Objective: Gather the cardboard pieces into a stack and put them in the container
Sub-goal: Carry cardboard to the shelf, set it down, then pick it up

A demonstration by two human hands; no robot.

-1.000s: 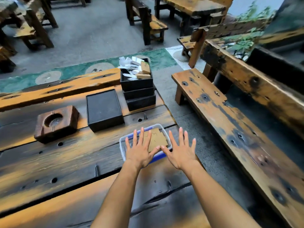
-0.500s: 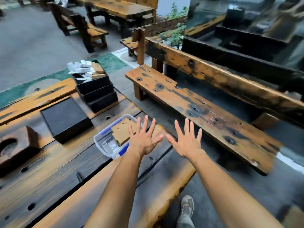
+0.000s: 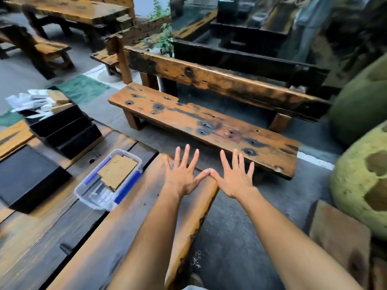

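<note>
Holding both hands out flat, the person keeps the left hand [image 3: 184,176] and the right hand [image 3: 234,176] side by side beyond the right edge of the wooden table [image 3: 62,237], with all fingers spread wide, palms down, and only the two thumb tips touching; neither hand grips anything. The cardboard pieces [image 3: 117,171] lie as one flat stack inside the clear container [image 3: 95,203], which has blue clips and stands on the table to the left of the hands, near the table's right edge. The stack rests a little askew, with one corner toward the far rim, and the container has no lid on it as far as the view shows. Judging from this, the putting-in step looks finished, and the open hands seem to mark the end of the work. If anything is left to do, it is to check that no piece hangs over the rim; a light press with flat fingers on the middle of the stack would seat it, while the other hand steadies the container wall so it does not slide toward the table edge. To the far left stand stacked black boxes [image 3: 65,130] with paper scraps [image 3: 31,101], and a long bench [image 3: 205,126] lies beyond the hands.
</note>
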